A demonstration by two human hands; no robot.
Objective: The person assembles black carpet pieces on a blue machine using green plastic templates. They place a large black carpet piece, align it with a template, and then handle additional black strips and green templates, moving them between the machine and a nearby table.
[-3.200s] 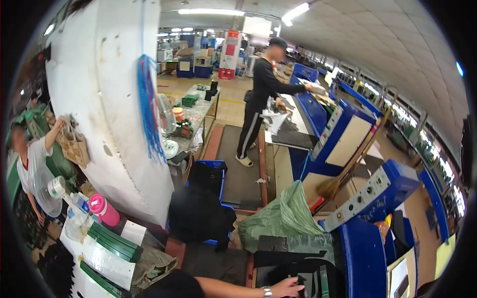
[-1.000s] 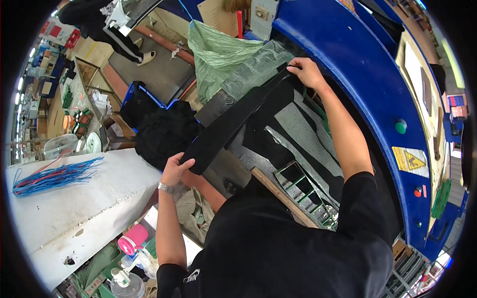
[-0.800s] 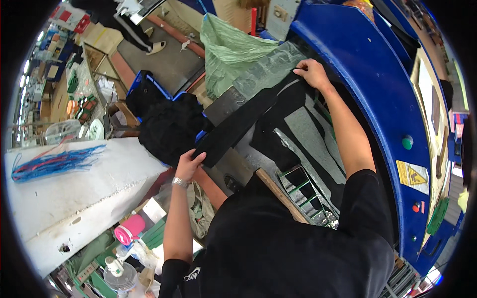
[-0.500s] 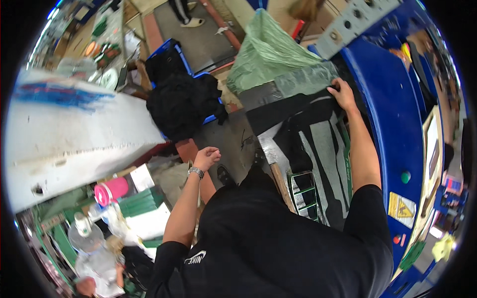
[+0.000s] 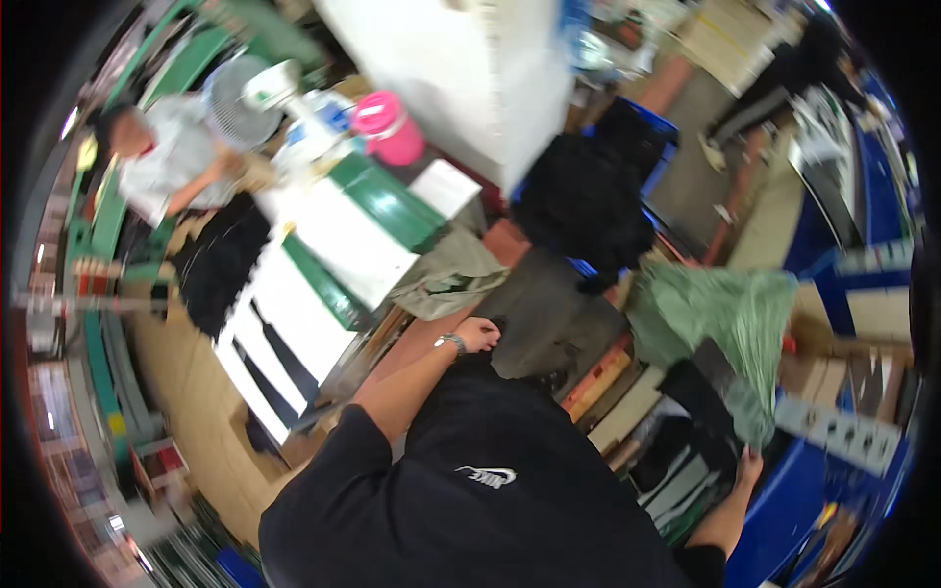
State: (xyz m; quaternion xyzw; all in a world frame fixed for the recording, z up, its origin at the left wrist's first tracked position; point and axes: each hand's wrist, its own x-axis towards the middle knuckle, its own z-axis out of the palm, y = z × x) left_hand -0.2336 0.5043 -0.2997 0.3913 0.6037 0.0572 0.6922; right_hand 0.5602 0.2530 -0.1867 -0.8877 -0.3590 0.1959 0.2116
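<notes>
My left hand [image 5: 480, 335], with a metal watch on its wrist, hovers before my waist. Its fingers are loosely curled, and nothing shows in them. Over at the lower right, my right hand [image 5: 749, 468] has its fingertips closed at the outer edge of a black fabric piece [image 5: 694, 394]. This fabric lies with grey-and-black cut strips [image 5: 680, 482] on a work surface beside a blue machine. A pale green plastic bag [image 5: 714, 304] sits just beyond that hand. The picture is blurred around the right fingers.
A blue crate [image 5: 665, 137] heaped with black cloth [image 5: 578, 201] stands ahead. To the left are a white table [image 5: 328, 265] with black strips, a pink jug [image 5: 388, 127], a fan [image 5: 243, 103] and a seated person [image 5: 172, 162]. Another person [image 5: 784, 83] is at the far right.
My view has swung left, so the machine and fabric now sit lower right and the white table is in full view. My right hand remains at the fabric's edge; the left stays before my waist.
</notes>
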